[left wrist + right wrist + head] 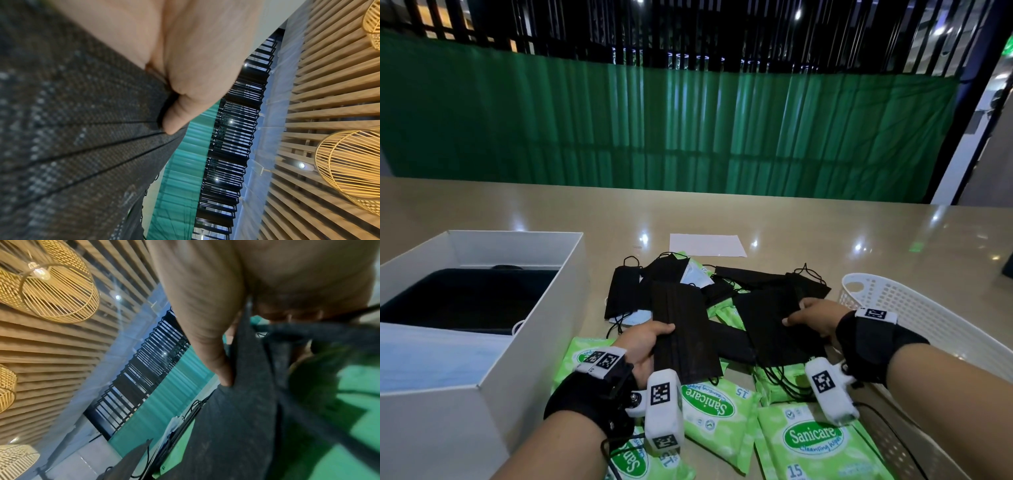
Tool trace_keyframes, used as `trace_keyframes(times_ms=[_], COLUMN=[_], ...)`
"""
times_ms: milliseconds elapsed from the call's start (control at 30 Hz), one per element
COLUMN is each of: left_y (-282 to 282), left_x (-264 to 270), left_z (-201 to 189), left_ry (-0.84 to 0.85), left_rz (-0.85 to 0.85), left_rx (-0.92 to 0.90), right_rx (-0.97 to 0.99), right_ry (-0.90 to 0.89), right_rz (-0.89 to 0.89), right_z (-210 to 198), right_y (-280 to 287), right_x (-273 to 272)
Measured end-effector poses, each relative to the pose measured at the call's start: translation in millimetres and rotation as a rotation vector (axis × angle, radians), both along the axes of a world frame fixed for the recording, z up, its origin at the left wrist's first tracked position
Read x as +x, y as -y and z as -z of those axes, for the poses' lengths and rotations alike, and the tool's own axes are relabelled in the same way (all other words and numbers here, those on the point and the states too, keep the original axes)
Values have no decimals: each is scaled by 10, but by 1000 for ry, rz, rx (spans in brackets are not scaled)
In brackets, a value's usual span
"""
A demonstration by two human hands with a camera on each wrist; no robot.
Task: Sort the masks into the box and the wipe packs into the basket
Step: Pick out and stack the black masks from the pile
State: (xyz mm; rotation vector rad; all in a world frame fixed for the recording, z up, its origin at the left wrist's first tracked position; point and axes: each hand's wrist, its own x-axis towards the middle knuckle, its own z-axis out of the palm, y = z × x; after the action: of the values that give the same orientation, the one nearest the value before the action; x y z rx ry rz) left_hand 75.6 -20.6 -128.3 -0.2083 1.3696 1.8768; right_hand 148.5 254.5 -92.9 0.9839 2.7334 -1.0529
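Box (493, 346) sits at tabletop (482, 205) left edge, basket (914, 329) at right edge. Mask pile (722, 291) lies mid-table between them, on top of wipe packs (717, 409) that spread toward the near edge. Paper sheet (707, 244) lies behind the pile. Inside box: masks at its far end and near end.

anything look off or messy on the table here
Yes: black masks and green wipe packs lie jumbled in one overlapping heap, ear loops tangled. The basket looks empty so far. Nothing appears spilled or damaged.
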Motion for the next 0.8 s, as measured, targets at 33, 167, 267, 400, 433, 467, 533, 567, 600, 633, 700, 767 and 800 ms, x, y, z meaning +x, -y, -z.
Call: trace_keyframes(times_ms=[33,167,267,400,433,467,533,567,600,633,700,767,800], left_y=[3,9,5,4,8,11,11,9,8,8,8,10,13], left_x=[0,-13,-19,-15,-12,-15,-20,-19,-17,-17,-18,-16,-14], left_z=[0,13,26,23,20,22,27,25,22,24,29,32,33], left_ry=[-2,-6,-20,-42,-40,-37,-41,-45,-47,-43,-37,-32,-30], left_rz=[-1,-3,-14,-20,-18,-19,-19,-17,-12,-10,-8,-8,-9], left_rx=[2,14,20,24,23,18,3,-3,-6,-6,-7,-4,2], right_rx=[-20,25,110,227,270,304,316,299,260,193,-22,-200,-230], right_ry=[-48,-195,-216,-280,-301,-314,-337,-337,-314,-269,-134,-16,-2], right_rz=[17,48,17,-21,-27,-32,-39,-39,-34,-19,9,7,8], right_z=[22,15,-21,-87,-111,-137,-187,-207,-220,-223,-177,-123,-128], right_y=[-5,-12,-31,-40,-33,-23,-1,3,2,-2,-4,-21,-5], right_x=[3,12,8,-10,-13,-12,2,11,22,34,75,113,131])
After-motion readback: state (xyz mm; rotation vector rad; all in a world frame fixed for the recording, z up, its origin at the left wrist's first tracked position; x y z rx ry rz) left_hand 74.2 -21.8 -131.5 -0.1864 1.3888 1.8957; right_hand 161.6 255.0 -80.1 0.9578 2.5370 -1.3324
